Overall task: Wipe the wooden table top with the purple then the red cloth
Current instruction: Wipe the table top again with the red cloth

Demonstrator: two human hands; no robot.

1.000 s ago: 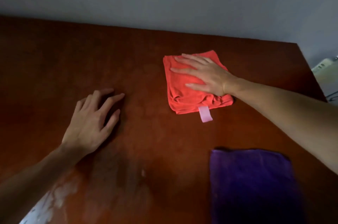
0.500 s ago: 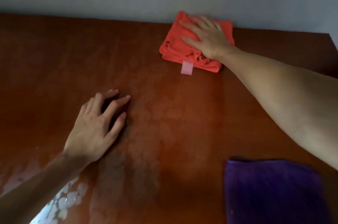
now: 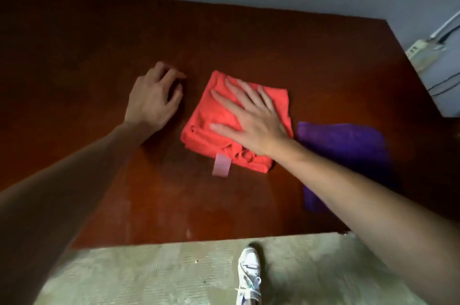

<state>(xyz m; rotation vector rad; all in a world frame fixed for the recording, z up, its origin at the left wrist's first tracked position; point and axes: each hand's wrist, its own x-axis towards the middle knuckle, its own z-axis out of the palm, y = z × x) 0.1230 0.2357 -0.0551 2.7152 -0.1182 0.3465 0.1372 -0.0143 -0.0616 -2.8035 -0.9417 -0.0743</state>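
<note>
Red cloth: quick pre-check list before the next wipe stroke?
1. Right hand flat on the red cloth, fingers spread: ok.
2. Red cloth folded in a pad, whole pad on the table top: ok.
3. Pink tag lies on the wood at the cloth's near edge, not trapped under it: ok.
4. Purple cloth set aside to the right, close by the red cloth's edge; a rightward stroke may bump it: not ok.
5. Left hand rests on the table left of the cloth, holding nothing; it sits in a leftward path: not ok.
6. Table wiped all over: cannot tell.
</note>
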